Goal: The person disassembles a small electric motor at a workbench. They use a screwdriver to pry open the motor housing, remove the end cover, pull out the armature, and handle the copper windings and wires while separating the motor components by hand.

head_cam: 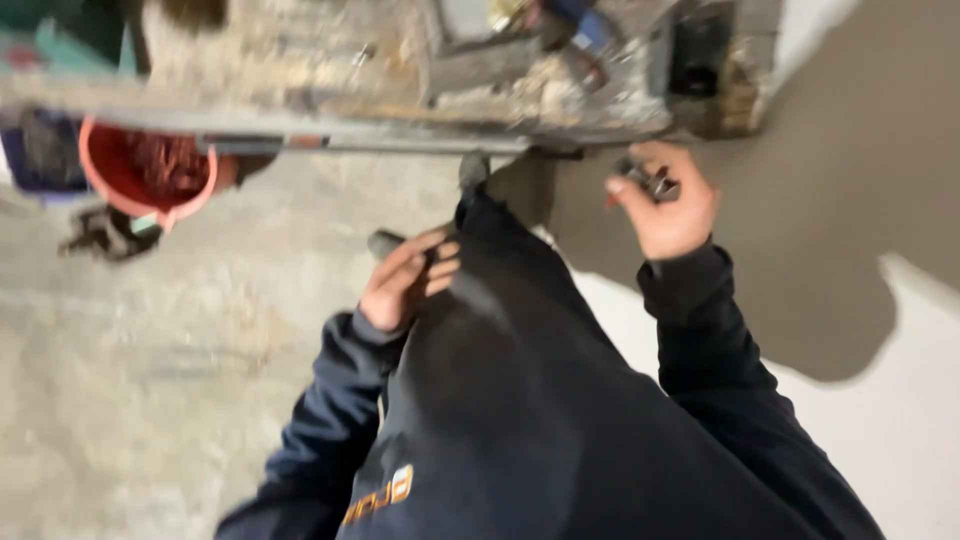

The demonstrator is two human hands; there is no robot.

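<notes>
- An orange bucket (150,170) sits at far left on the concrete floor (150,400), well apart from both hands, with a dark clump of debris (105,232) just beside it
- The left hand (408,278) lies against the front of the dark trouser leg (520,300), fingers curled around a dark, rounded handle-like thing (385,242); blur hides what it is and how firmly it is gripped
- The right hand (665,205) is raised higher and further forward, closed on a small dark metal piece (650,183) pinched at the fingertips
- That piece lies just below the rough wall opening (560,90), so the right hand is plainly the nearer one; the left is lower and well apart
- The piece's long axis cannot be made out
</notes>
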